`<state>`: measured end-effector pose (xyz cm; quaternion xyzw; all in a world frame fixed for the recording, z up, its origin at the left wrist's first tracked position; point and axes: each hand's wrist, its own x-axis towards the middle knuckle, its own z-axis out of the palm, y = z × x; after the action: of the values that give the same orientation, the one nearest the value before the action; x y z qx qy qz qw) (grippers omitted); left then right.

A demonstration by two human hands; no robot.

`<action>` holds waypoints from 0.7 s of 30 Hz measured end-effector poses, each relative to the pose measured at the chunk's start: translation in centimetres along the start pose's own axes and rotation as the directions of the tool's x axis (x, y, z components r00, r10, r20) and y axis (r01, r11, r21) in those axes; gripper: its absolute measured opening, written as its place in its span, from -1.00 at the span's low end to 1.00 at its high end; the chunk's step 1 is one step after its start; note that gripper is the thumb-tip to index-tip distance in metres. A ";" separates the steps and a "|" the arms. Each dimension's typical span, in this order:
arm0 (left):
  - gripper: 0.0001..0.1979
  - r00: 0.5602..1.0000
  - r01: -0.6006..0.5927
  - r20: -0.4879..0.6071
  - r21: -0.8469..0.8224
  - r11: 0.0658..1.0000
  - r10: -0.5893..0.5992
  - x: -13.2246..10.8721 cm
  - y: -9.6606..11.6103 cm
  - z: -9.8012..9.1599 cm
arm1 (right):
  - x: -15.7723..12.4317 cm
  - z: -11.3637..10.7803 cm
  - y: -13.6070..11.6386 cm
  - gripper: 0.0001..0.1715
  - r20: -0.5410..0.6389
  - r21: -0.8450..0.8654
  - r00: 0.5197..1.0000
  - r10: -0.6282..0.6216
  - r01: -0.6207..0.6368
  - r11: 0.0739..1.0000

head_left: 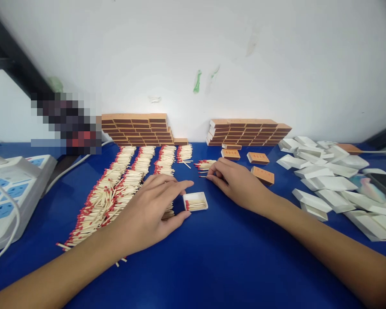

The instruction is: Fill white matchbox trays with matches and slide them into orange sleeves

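Observation:
A small white matchbox tray with a few red-tipped matches in it lies on the blue table. My left hand rests beside it, thumb and forefinger touching its left side, fingers apart. My right hand reaches forward to a small bunch of matches, fingertips pinched on their ends. Long rows of matches stretch away under and left of my left hand.
Two stacks of orange matchbox sleeves stand against the white wall. Three loose sleeves lie near my right hand. Several empty white trays are heaped at the right. A white power strip with cables sits at the left.

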<state>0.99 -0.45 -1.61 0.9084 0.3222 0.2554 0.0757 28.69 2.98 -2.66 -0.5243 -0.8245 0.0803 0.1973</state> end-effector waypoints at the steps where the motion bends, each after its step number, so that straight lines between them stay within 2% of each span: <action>1: -0.49 1.000 0.000 0.002 0.000 1.000 0.000 0.0 0.0 0.0 | 0.0 0.1 0.0 -0.86 -0.010 0.002 1.000 0.003 -0.003 1.000; 4: -0.49 1.000 0.000 0.002 0.004 1.000 0.000 -0.1 0.0 0.1 | 0.1 0.4 0.2 -0.92 -0.036 0.016 0.999 0.005 -0.004 1.000; 11: -0.49 1.000 0.003 0.000 0.010 1.000 -0.003 -0.1 -0.1 0.1 | 0.1 -0.1 0.3 -0.85 0.003 -0.005 1.000 0.003 -0.003 1.000; 14: -0.48 1.000 0.002 -0.003 0.016 1.000 -0.002 -0.1 -0.1 0.0 | -0.3 -0.8 -0.8 -0.85 0.007 0.033 1.000 -0.009 0.009 0.999; 17: -0.48 1.000 0.009 -0.004 0.020 1.000 -0.009 -0.1 -0.2 0.0 | -1.3 -1.3 -2.7 -0.85 0.007 0.108 0.996 -0.088 0.086 0.990; 21: -0.48 1.000 0.008 -0.005 0.006 1.000 -0.008 -0.1 -0.2 0.0 | -2.1 -1.0 -4.3 -0.91 0.081 0.151 0.980 -0.180 0.167 0.974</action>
<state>0.85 -0.38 -1.71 0.9067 0.3268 0.2564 0.0731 26.28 -0.88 -0.80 -0.4302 -0.8676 0.1464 0.2019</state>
